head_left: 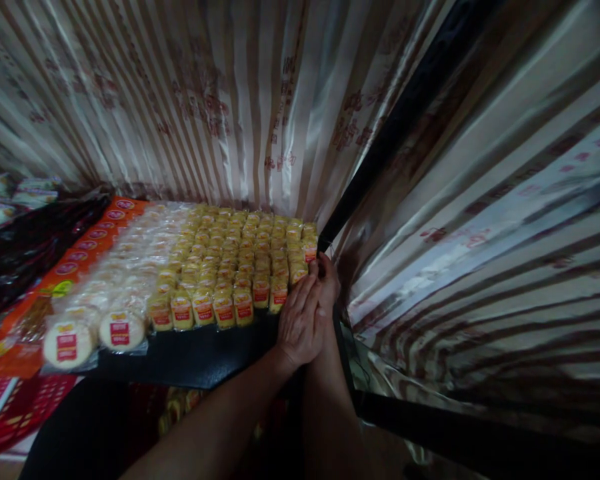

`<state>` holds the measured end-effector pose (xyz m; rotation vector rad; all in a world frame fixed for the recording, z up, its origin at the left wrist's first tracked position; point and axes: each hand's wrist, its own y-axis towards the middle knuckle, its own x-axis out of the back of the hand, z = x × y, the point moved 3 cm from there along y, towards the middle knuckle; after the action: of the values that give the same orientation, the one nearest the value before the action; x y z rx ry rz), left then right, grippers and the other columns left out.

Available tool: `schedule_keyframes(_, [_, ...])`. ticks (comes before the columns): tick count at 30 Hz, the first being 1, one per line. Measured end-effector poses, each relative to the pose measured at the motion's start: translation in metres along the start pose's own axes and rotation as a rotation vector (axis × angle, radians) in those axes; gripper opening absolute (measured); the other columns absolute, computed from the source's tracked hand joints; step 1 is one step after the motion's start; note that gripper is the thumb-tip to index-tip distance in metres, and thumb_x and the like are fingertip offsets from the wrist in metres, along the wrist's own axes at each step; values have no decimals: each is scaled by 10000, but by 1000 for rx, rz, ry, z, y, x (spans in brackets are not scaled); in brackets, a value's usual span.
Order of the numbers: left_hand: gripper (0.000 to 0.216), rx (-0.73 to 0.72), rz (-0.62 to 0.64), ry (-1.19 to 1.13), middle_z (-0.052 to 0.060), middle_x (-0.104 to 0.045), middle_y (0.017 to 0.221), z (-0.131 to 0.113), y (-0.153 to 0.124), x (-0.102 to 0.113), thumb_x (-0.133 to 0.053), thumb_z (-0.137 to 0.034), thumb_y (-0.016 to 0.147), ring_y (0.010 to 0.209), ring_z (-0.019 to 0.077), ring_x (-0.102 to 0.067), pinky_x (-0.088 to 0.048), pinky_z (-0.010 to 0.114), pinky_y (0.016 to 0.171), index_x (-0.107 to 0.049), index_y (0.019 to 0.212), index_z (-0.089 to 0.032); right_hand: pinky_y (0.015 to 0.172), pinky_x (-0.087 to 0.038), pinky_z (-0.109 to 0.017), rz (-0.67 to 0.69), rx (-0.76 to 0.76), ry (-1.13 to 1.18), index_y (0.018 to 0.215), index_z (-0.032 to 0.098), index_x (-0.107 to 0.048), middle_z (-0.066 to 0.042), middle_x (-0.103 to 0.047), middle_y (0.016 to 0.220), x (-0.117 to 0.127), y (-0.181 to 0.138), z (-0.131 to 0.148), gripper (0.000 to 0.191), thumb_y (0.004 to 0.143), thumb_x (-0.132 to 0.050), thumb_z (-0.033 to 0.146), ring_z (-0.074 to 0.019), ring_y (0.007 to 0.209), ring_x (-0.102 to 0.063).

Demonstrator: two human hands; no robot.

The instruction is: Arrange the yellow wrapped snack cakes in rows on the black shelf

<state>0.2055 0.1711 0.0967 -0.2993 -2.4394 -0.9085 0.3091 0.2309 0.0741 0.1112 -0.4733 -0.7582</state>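
Observation:
My left hand [300, 320] lies with its fingers stretched out and pressed together along the right end of the rows of yellow packaged cakes [223, 310]. It hides part of the last row. Touching it, my right hand [329, 287] is at the shelf's right corner by the black post, its fingers curled. Whatever the right fingers hold, if anything, is hidden. The yellow cakes stand on edge in tight rows, in clear wrappers with red labels. To their left are rows of round white packaged cakes [123, 331].
The cakes stand on a black shelf [195, 360]. An orange package [80, 250] and dark packages [40, 247] lie further left. A black post [380, 140] rises at the right corner, against striped curtains [250, 100]. A red basket [25, 407] sits below left.

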Motion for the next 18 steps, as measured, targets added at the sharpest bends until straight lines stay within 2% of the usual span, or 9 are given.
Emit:
schedule_keyframes(4, [451, -1, -5, -5, 168, -371, 1429, -1, 0, 1, -269, -245, 937, 1368, 243, -256, -298, 489, 1101, -372, 1343, -80, 841, -433, -357, 44, 58, -59, 1126, 129, -603, -113, -646, 1035, 1, 2, 4, 531, 789, -388, 478, -215, 931, -575])
schedule_keyframes(9, [450, 3, -18, -13, 165, -378, 1426, -1, 0, 2, -260, -247, 938, 1366, 246, -259, -309, 488, 1095, -366, 1345, -87, 805, -433, -349, 62, 126, -128, 1118, 205, -618, -136, -642, 1037, 3, 4, 5, 501, 789, -358, 478, -223, 939, -578])
schedule_keyframes(13, [443, -21, -25, -10, 169, -405, 1404, -2, 0, 3, -266, -248, 935, 1355, 243, -282, -298, 482, 1102, -382, 1327, -79, 810, -437, -359, 36, 148, -192, 1185, 111, -580, -151, -624, 1067, 5, 5, 3, 537, 826, -359, 444, -240, 976, -567])
schedule_keyframes(18, [444, -11, -36, -2, 174, -405, 1400, -2, 0, 3, -255, -256, 936, 1352, 239, -286, -304, 470, 1101, -384, 1320, -75, 828, -429, -366, 78, 177, -255, 1153, 111, -613, -133, -651, 999, 2, 4, 3, 492, 846, -360, 401, -242, 924, -564])
